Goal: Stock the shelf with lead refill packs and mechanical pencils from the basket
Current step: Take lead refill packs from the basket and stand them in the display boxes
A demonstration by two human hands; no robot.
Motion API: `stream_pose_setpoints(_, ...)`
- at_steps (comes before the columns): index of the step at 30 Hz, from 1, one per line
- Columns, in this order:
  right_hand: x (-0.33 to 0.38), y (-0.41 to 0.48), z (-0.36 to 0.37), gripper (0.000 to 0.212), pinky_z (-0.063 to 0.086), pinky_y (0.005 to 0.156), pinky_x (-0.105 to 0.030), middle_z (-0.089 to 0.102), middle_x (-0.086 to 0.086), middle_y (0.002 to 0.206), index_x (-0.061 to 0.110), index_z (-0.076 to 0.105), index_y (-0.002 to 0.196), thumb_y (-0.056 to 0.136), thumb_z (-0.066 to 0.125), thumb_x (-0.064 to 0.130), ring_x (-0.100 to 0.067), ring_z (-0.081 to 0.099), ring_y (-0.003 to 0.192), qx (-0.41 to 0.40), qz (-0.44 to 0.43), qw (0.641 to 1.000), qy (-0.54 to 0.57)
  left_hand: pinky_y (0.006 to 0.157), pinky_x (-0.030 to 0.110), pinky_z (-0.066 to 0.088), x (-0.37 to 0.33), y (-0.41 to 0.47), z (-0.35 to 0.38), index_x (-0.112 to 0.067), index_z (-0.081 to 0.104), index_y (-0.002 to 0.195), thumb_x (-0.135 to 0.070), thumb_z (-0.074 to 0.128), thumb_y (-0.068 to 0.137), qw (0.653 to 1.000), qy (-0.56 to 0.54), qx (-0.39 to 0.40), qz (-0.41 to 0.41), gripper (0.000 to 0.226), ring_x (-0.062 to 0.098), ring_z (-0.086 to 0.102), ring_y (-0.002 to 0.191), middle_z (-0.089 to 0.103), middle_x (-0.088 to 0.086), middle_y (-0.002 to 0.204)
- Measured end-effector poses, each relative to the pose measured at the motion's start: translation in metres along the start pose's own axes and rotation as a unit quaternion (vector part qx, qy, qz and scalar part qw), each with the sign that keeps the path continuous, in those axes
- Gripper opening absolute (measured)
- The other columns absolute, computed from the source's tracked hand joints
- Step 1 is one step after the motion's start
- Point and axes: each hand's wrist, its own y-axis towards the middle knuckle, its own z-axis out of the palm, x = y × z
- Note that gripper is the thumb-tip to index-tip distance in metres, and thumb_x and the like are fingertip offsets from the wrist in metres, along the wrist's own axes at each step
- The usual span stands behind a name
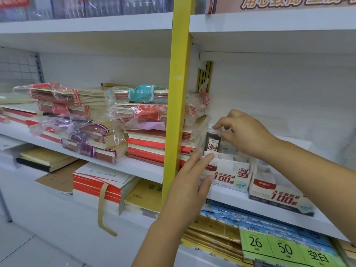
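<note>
My right hand (242, 132) pinches the top of a small clear lead refill pack (212, 142) with a dark label. It holds the pack upright over the back of a white and red display box (229, 175) on the white shelf (250, 206). My left hand (192, 182) rests with straight fingers against the front left of that box. A second, similar display box (279, 195) stands to the right. No basket or mechanical pencils show in this view.
A yellow upright post (177, 105) divides the shelving just left of my hands. Plastic-wrapped stacks of exercise books (138, 132) fill the shelf to the left. Below lie blue and gold paper packs (227, 226) and green price labels (277, 247).
</note>
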Motion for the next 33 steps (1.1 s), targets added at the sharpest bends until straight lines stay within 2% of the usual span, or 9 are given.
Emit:
stream_pose_setpoints(6,0.010,-0.044,-0.025,0.037,0.038,0.072,-0.015,0.052,0.011,0.099,0.033,0.053,0.132,0.097,0.053,0.023,-0.004,0.050,0.082,-0.086,0.004,0.992,0.093,0.113,0.016,0.029,-0.013,-0.016,-0.002,-0.041,0.039,0.148,-0.024,0.060,0.099,0.998,0.021,-0.063,0.005,0.056,-0.002,0.028,0.143,0.031,-0.020,0.156)
stream_pose_setpoints(9,0.024,-0.109,-0.039,0.022,0.045,0.064,-0.015,0.061,0.010,0.082,0.038,0.061,0.111,0.095,0.055,0.024,-0.010,0.058,0.074,-0.120,-0.034,0.962,0.244,0.092,0.029,0.050,-0.018,-0.045,-0.001,-0.021,0.058,0.131,-0.020,0.064,0.095,0.989,0.038,-0.138,0.021,0.037,0.015,0.056,0.108,0.056,-0.004,0.121)
stream_pose_setpoints(11,0.026,-0.154,-0.028,0.013,0.049,0.060,-0.018,0.065,0.007,0.079,0.039,0.064,0.100,0.092,0.054,0.036,-0.012,0.063,0.068,-0.030,-0.022,0.944,0.327,0.076,0.019,0.049,-0.016,-0.076,0.007,-0.022,0.061,0.124,-0.026,0.060,0.092,0.996,0.029,-0.084,0.016,0.032,0.008,0.056,0.089,0.054,-0.009,0.107)
stream_pose_setpoints(14,0.014,-0.222,0.033,0.013,0.047,0.058,-0.014,0.066,0.009,0.079,0.041,0.064,0.101,0.091,0.056,0.042,-0.006,0.065,0.068,0.241,0.057,0.915,0.318,0.072,0.015,0.047,0.012,-0.132,0.035,-0.027,0.061,0.122,-0.034,0.058,0.093,0.988,0.038,0.133,-0.063,0.030,0.003,0.058,0.090,0.055,-0.013,0.109)
stream_pose_setpoints(18,-0.004,-0.336,0.153,0.028,0.045,0.077,-0.023,0.058,0.012,0.104,0.030,0.059,0.124,0.097,0.055,0.037,-0.010,0.057,0.092,0.482,0.158,0.830,0.231,0.086,0.023,0.044,0.067,-0.228,0.084,-0.021,0.061,0.128,-0.031,0.065,0.096,0.903,0.067,0.352,-0.238,0.034,0.013,0.060,0.097,0.061,0.004,0.126)
stream_pose_setpoints(23,-0.003,-0.470,0.256,0.047,0.045,0.087,-0.026,0.055,0.000,0.131,0.029,0.049,0.137,0.092,0.064,0.028,-0.020,0.058,0.115,0.487,0.328,0.758,0.283,0.088,0.018,0.039,0.092,-0.336,0.151,-0.014,0.058,0.134,-0.026,0.068,0.093,0.824,0.018,0.393,-0.408,0.044,0.022,0.060,0.119,0.061,0.003,0.128)
stream_pose_setpoints(26,-0.003,-0.505,0.285,0.065,0.034,0.105,-0.028,0.042,-0.005,0.149,0.031,0.042,0.143,0.086,0.072,0.025,-0.022,0.041,0.135,0.438,0.350,0.789,0.253,0.087,0.009,0.032,0.099,-0.365,0.175,-0.012,0.051,0.141,-0.027,0.071,0.092,0.817,0.029,0.387,-0.426,0.055,0.020,0.053,0.126,0.055,0.004,0.136)
stream_pose_setpoints(29,-0.010,-0.512,0.307,0.076,0.033,0.109,-0.033,0.037,-0.003,0.149,0.033,0.037,0.145,0.080,0.077,0.030,-0.022,0.037,0.134,0.422,0.334,0.813,0.221,0.107,0.032,0.041,0.111,-0.372,0.191,-0.011,0.046,0.145,-0.027,0.073,0.091,0.828,0.062,0.376,-0.411,0.063,0.023,0.050,0.129,0.051,0.007,0.142)
stream_pose_setpoints(33,-0.008,-0.518,0.332,0.081,0.029,0.115,-0.040,0.026,-0.003,0.149,0.031,0.032,0.145,0.078,0.078,0.034,-0.025,0.025,0.138,0.446,0.325,0.806,0.215,0.105,0.043,0.042,0.128,-0.370,0.209,-0.009,0.047,0.143,-0.028,0.075,0.087,0.827,0.086,0.351,-0.431,0.065,0.029,0.055,0.121,0.059,0.010,0.133)
